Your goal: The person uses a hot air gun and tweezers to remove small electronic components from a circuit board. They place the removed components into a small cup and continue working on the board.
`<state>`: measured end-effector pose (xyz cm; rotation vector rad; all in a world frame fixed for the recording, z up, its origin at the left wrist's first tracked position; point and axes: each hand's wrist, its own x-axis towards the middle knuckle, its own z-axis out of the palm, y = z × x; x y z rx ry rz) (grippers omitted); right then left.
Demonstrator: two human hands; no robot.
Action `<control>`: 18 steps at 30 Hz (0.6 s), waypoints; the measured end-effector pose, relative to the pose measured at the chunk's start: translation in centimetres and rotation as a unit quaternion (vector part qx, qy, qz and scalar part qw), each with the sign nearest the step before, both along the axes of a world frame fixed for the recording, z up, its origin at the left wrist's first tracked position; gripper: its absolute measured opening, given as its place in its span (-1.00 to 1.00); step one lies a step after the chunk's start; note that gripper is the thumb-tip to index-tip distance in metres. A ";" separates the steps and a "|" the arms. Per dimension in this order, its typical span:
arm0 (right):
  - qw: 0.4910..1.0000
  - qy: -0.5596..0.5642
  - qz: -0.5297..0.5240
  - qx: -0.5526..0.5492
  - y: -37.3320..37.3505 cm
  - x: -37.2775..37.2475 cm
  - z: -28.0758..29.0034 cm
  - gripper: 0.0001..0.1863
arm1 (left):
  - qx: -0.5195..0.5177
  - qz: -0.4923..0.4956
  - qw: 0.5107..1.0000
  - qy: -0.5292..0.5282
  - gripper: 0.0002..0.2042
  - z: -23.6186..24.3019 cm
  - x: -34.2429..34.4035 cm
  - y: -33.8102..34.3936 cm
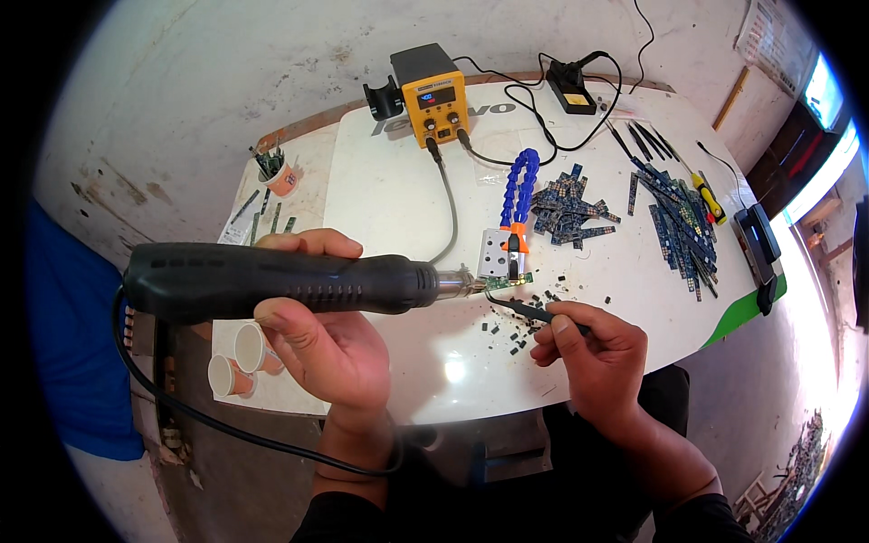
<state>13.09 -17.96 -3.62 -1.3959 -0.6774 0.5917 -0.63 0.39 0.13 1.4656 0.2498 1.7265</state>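
Grips a hot-air gun [272, 279] in the left hand [348, 353], half-closed round it, presumably to aim heat rightward at the circuit board [520, 281]. Pinches probable tweezers [532, 313] in the right hand [602, 353], nearly closed, tip just beside the circuit board. Over the circuit board, an orange clip [515, 237], apparently for steadiness. Around it, a glossy white table [416, 380]; beyond, a stained pale wall [299, 63].

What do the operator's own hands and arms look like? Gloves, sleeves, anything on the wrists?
No gloves: left hand and right hand are bare. No rings, watch or wristband visible, though some left fingers are partly hidden. Left sleeve and right sleeve are black, with no visible markings, ending well short of the wrists.
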 end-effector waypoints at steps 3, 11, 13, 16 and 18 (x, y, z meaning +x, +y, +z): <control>1.000 0.009 0.002 0.002 0.2 -0.1 0.1 -0.78 | 0.000 -0.002 1.000 0.005 -0.44 -0.1 -0.1 0.1; 1.000 0.008 0.001 -0.010 0.1 0.0 0.2 -0.78 | -0.014 -0.011 1.000 -0.004 -0.42 0.0 -0.1 0.0; 1.000 0.004 -0.002 -0.014 0.2 0.0 0.3 -0.78 | -0.016 0.009 1.000 -0.009 -0.43 0.0 0.1 0.0; 1.000 0.003 -0.009 -0.018 0.5 0.1 0.4 -0.77 | -0.025 0.031 0.999 -0.015 -0.43 0.0 0.2 0.0; 1.000 0.011 -0.007 -0.008 0.5 0.0 0.2 -0.76 | -0.028 0.046 0.998 -0.017 -0.43 0.0 0.1 0.2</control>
